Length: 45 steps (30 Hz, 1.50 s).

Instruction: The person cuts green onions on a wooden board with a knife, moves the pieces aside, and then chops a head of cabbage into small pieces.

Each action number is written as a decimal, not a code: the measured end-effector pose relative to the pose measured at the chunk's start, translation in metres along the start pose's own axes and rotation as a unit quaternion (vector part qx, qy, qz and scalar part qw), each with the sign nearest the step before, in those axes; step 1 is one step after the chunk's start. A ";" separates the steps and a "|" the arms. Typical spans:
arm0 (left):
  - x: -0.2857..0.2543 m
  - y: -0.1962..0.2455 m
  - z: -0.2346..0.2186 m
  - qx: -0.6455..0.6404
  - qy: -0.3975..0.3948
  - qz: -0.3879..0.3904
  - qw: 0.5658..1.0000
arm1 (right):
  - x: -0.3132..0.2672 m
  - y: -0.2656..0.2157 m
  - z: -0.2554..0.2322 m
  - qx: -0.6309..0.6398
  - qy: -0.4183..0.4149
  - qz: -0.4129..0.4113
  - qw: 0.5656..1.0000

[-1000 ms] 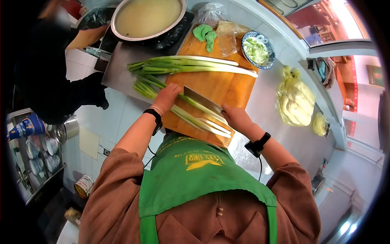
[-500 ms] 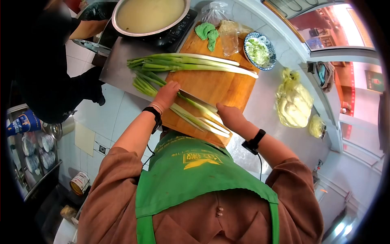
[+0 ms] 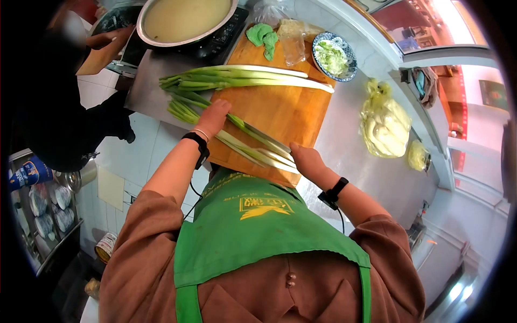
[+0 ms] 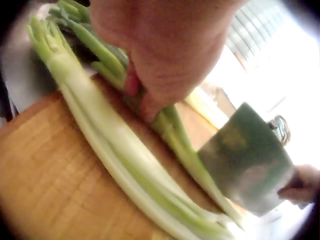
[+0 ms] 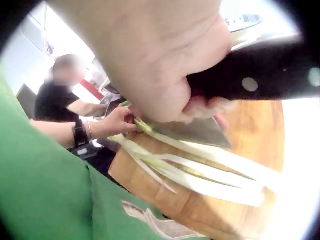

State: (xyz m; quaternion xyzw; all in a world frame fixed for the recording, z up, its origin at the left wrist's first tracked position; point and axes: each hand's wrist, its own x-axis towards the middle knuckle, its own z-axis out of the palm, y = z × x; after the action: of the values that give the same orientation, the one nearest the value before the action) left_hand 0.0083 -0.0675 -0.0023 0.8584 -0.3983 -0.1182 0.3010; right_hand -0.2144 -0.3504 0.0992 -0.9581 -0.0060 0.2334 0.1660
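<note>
My left hand (image 3: 215, 117) pinches a green onion (image 4: 172, 137) near its leafy end, over the left part of the wooden cutting board (image 3: 309, 116). In my right hand (image 3: 308, 161) is a cleaver, gripped by its black handle (image 5: 255, 75). Its broad blade (image 4: 250, 155) stands beside that same stalk, to the right of my left hand. More cut-ended green onions (image 5: 210, 187) lie on the board's near side, white ends to the right. A larger bunch of green onions (image 3: 242, 78) stretches across the board's far part, its leaves over the metal counter.
A wide pot of cloudy liquid (image 3: 186, 19) stands on a black cooker at the back left. Green leaves (image 3: 262, 36) and a patterned bowl of chopped onion (image 3: 334, 56) sit at the back. A bagged pale vegetable (image 3: 385, 124) rests at right. Another person (image 3: 70, 102) stands at left.
The cleaver's blade has tipped, showing narrower along the stalk, and my right hand has come a little nearer the board's near edge. My left hand keeps its hold. The head view has shifted slightly.
</note>
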 end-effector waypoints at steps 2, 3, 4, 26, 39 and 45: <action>0.002 0.002 -0.004 -0.005 -0.016 0.005 1.000 | -0.008 0.001 0.001 -0.003 -0.002 0.009 1.000; 0.002 0.002 -0.003 -0.007 -0.018 0.008 1.000 | -0.015 0.004 -0.001 -0.006 -0.004 0.008 1.000; 0.003 0.002 -0.003 0.006 -0.023 0.001 1.000 | -0.022 0.009 -0.004 -0.009 -0.005 0.005 1.000; 0.006 0.050 0.026 0.074 -0.073 0.100 0.990 | -0.072 0.046 0.000 0.024 0.028 0.043 0.998; 0.014 0.056 0.038 0.085 -0.073 0.045 0.993 | -0.084 0.048 0.073 0.071 0.042 0.064 0.995; 0.022 0.049 0.036 0.103 -0.064 0.101 0.987 | -0.088 0.062 0.069 0.092 0.056 0.065 0.992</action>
State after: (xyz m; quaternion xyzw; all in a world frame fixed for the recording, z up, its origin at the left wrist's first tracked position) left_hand -0.0236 -0.1241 0.0001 0.8307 -0.5118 -0.0999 0.1949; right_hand -0.3275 -0.3948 0.0611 -0.9488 0.0866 0.1892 0.2377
